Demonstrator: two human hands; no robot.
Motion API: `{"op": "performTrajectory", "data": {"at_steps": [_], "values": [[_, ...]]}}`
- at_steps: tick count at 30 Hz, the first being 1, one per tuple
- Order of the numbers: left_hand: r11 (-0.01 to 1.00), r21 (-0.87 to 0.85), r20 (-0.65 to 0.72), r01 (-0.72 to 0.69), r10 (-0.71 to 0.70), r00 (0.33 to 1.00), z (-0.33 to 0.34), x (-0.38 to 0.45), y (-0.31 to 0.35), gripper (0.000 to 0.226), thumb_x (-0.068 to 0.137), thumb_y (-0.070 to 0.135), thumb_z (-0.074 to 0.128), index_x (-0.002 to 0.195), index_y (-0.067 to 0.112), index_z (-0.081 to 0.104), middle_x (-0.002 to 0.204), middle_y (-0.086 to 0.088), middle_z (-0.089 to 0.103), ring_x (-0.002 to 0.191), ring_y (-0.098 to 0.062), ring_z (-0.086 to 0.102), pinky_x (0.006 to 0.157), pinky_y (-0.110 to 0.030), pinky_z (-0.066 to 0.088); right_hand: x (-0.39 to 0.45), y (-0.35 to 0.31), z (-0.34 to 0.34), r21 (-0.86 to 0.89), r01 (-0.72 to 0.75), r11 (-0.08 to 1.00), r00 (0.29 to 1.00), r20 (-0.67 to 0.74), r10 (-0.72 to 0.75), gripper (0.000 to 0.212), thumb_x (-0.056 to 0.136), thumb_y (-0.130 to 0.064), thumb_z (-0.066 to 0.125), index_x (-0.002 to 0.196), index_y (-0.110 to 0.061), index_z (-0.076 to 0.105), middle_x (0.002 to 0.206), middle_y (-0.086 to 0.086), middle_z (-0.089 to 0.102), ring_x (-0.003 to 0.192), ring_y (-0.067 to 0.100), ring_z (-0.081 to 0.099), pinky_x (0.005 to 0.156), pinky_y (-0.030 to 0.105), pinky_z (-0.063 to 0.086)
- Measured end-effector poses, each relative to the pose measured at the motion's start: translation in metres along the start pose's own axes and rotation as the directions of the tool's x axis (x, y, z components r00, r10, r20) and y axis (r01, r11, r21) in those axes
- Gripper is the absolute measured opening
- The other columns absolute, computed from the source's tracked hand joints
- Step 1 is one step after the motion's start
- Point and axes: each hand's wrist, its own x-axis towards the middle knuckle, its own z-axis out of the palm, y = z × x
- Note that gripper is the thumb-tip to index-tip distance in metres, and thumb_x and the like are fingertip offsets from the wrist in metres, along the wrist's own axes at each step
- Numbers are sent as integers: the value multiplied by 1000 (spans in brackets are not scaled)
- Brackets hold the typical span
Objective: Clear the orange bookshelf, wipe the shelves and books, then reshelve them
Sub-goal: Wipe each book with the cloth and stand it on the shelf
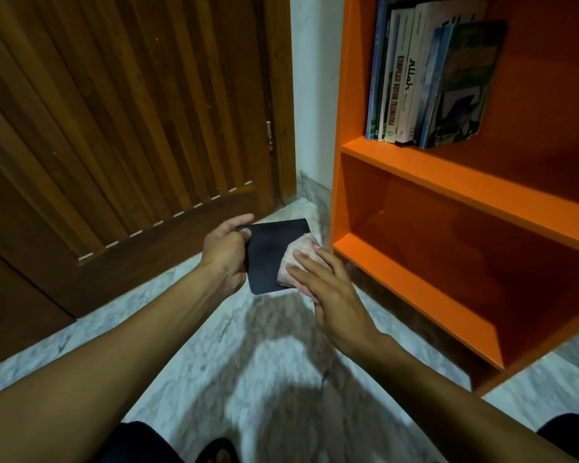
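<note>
Black book (268, 253) gripped by left hand (226, 252); cloth (296, 259) pressed flat on cover under right hand (328, 289), beside orange shelf (425, 289).

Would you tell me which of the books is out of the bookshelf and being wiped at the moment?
The black book, held by the left hand while the right hand presses a cloth on it. The others stand on the shelf.

A home: wooden door (124, 128), marble floor (248, 345), orange bookshelf (448, 182).
</note>
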Motion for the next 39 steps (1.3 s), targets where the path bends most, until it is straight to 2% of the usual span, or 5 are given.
{"op": "performTrajectory", "data": {"at_steps": [9, 15, 30, 36, 39], "values": [[978, 132, -49, -160, 168, 985, -11, 6, 4, 29, 103, 0, 43, 121, 10, 63, 97, -5, 64, 83, -17, 61, 75, -33, 53, -27, 7, 9, 53, 40, 998, 975, 215, -50, 62, 74, 17, 60, 121, -24, 64, 129, -5, 59, 115, 17, 44, 97, 24, 43], [928, 252, 48, -273, 269, 962, -16, 2, 4, 23, 103, 5, 46, 117, 11, 62, 94, 3, 59, 85, -15, 56, 70, -30, 47, -58, 35, 42, 109, -556, 824, 691, 612, 385, 19, 97, -9, 53, 110, -16, 64, 107, -4, 68, 98, 9, 63, 74, 7, 43], [922, 303, 274, -240, 157, 949, 9, -1, -21, 23, 101, 4, 49, 116, 12, 64, 88, 3, 64, 73, -9, 60, 64, -28, 48, -215, 149, 193, -335, -477, 813, 520, 638, 568, 38, 87, -27, 53, 121, -20, 68, 106, 15, 69, 105, 39, 62, 92, 59, 53], [920, 287, 295, -266, 179, 938, 12, 6, -23, 21, 101, 2, 50, 108, 15, 65, 74, 8, 68, 58, -2, 62, 53, -22, 49, -129, 84, 101, -326, -673, 664, 363, 637, 680, 29, 102, -24, 45, 122, -11, 61, 93, -1, 61, 72, 14, 60, 64, 20, 52], [895, 312, 335, -319, 210, 918, 12, 6, -17, 21, 101, 4, 50, 105, 18, 65, 86, 3, 70, 71, -8, 64, 57, -20, 49, -89, 92, 66, -306, -735, 605, 380, 553, 742, 19, 95, -29, 54, 97, -15, 67, 95, 6, 68, 84, 21, 66, 78, 34, 57]]}}
